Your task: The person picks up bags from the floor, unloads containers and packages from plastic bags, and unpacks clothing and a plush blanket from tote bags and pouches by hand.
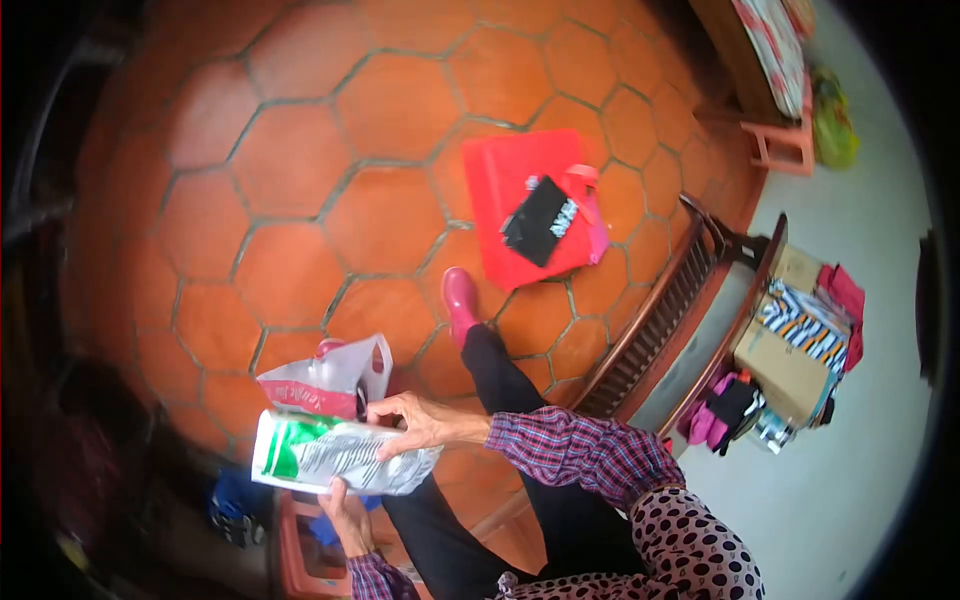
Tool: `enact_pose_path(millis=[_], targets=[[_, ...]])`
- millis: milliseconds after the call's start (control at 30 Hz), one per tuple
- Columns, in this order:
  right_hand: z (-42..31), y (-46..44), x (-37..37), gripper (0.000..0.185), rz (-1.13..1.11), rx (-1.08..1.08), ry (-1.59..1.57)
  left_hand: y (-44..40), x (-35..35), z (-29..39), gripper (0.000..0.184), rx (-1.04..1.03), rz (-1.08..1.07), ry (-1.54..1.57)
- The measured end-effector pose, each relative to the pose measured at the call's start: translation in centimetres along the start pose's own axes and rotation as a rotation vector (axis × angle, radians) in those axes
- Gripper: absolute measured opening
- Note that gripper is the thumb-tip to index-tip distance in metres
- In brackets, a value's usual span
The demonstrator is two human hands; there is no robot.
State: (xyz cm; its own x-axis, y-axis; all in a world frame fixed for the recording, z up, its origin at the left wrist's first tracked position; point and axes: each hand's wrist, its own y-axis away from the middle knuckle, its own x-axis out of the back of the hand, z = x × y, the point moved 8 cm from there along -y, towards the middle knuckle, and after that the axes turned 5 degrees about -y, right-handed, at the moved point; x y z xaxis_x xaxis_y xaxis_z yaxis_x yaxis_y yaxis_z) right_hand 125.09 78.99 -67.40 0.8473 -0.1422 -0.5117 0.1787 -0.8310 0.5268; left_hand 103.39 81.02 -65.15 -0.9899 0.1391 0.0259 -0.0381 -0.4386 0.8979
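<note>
A white and silver packet with a green patch and lines of small print [345, 455] lies across both my hands above my lap. My left hand [347, 515] grips its lower edge, thumb on the printed face. From the right, my right hand [422, 421] holds its upper side with the thumb on the front; the other fingers are partly hidden. Just beyond the packet is a whitish plastic carrier bag [330, 378] with red lettering and a handle loop. Whether my right fingers also touch the bag, I cannot tell.
On the hexagonal-tiled floor [390, 215] lies a red bag or sheet [495, 200] with a black printed item [540, 222] on top. A dark wooden bench [660, 310] stands at right, beside cardboard boxes [785, 375] and folded cloth. A pink stool [295, 550] is at lower left.
</note>
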Motion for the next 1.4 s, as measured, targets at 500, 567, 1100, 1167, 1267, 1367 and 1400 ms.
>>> enact_pose_path(millis=[500, 567, 1100, 1167, 1267, 1367, 1400], targets=[[18.6, 31.1, 43.9, 0.053, 1.646, -0.535, 0.563, 1.5, -5.2, 8.1, 0.059, -0.086, -0.114, -0.357], [21.0, 31.2, 46.7, 0.072, 1.542, -0.597, 0.627, 1.0, -5.2, 8.2, 0.06, -0.087, -0.108, -0.384], [28.1, 37.0, 46.2, 0.024, 1.829, -0.281, 0.268, 0.5, -11.4, 10.7, 0.06, -0.065, 0.041, -0.561], [26.2, 39.3, 40.8, 0.022, 2.072, 0.148, -0.359, 1.2, -11.4, 11.1, 0.06, -0.075, 0.031, -0.549], [21.6, 37.0, 36.7, 0.044, 1.459, -0.011, -0.549, 2.0, -11.6, 11.4, 0.06, -0.08, 0.02, -0.531], [11.8, 29.1, 35.5, 0.044, 0.911, -0.083, -0.206, 2.5, -11.9, 11.1, 0.06, -0.066, 0.012, -0.521], [9.8, 26.7, 35.6, 0.044, 0.869, 0.123, -0.254, 2.5, -12.1, 10.9, 0.06, -0.06, 0.005, -0.519]])
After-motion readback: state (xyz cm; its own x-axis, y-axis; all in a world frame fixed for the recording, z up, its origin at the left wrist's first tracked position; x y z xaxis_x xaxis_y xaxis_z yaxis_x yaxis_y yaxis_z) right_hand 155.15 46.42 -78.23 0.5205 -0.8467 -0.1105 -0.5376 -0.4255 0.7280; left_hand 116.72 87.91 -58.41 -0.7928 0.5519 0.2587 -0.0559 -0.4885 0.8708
